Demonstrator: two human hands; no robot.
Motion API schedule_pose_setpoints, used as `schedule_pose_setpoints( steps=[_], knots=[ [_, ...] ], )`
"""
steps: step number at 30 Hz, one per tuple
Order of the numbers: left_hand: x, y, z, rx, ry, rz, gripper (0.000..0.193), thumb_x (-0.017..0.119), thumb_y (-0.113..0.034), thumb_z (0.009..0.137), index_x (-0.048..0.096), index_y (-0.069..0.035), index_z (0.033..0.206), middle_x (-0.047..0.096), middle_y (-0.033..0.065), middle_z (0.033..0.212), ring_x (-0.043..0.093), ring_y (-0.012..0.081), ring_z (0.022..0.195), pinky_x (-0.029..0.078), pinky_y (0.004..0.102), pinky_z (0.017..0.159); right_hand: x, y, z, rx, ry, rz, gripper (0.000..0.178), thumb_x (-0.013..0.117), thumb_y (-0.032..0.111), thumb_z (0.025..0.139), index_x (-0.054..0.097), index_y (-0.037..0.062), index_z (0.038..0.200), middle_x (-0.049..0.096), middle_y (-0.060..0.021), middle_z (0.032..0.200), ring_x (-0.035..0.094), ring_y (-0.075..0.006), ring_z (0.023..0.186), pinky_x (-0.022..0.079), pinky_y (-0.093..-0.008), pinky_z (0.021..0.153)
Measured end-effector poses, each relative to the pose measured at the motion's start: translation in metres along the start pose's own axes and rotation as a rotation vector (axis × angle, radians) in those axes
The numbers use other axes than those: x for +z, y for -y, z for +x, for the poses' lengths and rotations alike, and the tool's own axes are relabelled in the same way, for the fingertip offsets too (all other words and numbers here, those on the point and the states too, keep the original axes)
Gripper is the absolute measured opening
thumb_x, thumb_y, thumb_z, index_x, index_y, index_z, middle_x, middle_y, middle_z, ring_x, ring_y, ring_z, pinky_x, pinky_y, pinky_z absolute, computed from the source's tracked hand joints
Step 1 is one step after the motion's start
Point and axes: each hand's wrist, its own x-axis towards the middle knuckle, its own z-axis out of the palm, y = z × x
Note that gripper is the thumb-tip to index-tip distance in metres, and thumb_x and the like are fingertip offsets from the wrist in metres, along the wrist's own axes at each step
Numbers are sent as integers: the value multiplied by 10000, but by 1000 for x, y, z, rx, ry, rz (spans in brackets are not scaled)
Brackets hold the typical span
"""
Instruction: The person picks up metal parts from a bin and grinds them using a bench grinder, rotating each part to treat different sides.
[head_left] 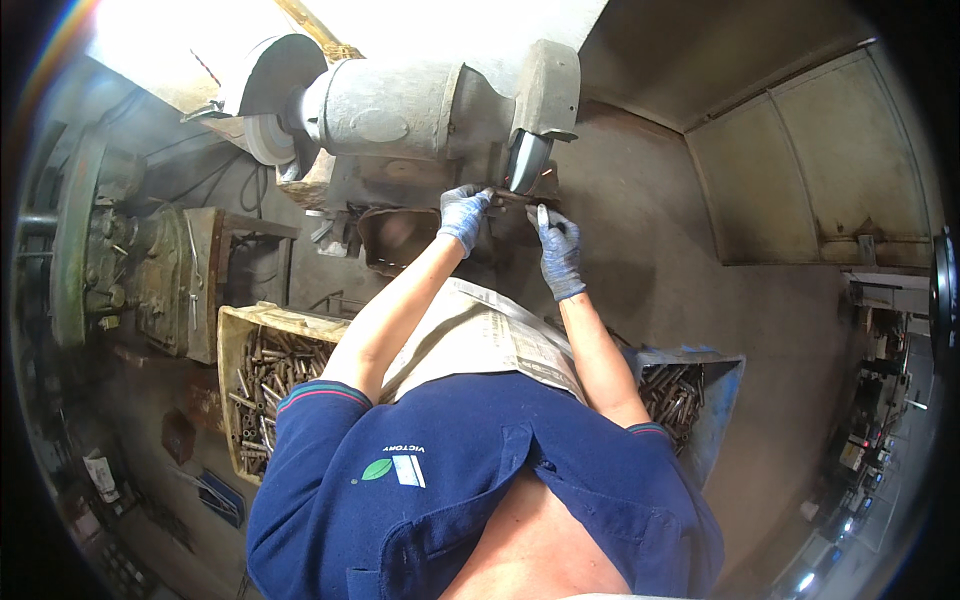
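Both of my hands wear blue-grey gloves. My left hand (464, 216) and my right hand (559, 250) are closed on the two ends of a thin, dark metal rod (515, 197). The rod lies just below the right wheel (528, 162) of a grey bench grinder (385, 110), at or against the wheel's lower edge. A few orange sparks show beside the wheel. My fingertips hide the rod's ends, so its exact shape cannot be told.
Across my lap lies newspaper (490, 335). A yellowish crate (235, 400) of metal pins stands at my left, a blue bin (725, 395) of similar pieces at my right. An open container (375, 245) sits under the grinder. Green machinery (85, 240) stands far left, metal panels (800, 170) at right.
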Motion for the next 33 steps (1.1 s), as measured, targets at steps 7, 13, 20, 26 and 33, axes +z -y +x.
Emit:
schedule_pose_setpoints(
  steps=[7,13,20,26,33],
  knots=[
    [-24,-7,8,53,-31,35,65,598,-18,845,643,29,843,656,84,767,623,151,640,529,260,595,26,-2,-1,-62,5,-43,159,605,139,883,682,7,924,649,-13,844,550,-79,762,448,-236,716],
    [-35,-15,0,109,47,55,70,584,-38,867,627,14,883,652,75,779,623,142,669,519,255,614,30,-2,-4,-182,56,-90,142,613,96,855,685,18,950,672,-58,919,591,-124,872,454,-264,797],
    [-40,-25,-66,259,191,156,128,626,-47,842,647,19,949,647,26,807,570,80,685,464,203,635,18,65,-69,-644,122,-579,285,605,70,826,632,36,1108,584,-142,1166,561,-253,1085,431,-309,927],
    [-27,-55,-111,324,224,321,149,645,-11,822,661,27,966,671,29,823,571,47,724,486,200,668,9,88,-88,-754,138,-525,422,706,203,751,622,-19,1100,571,-198,1175,527,-300,1149,392,-365,990],
    [-21,-59,-121,412,251,269,161,641,18,815,658,26,975,679,54,854,595,65,775,499,213,717,11,102,-94,-824,134,-538,417,695,227,763,628,-13,1097,568,-193,1182,526,-297,1145,397,-370,982]
  ],
)
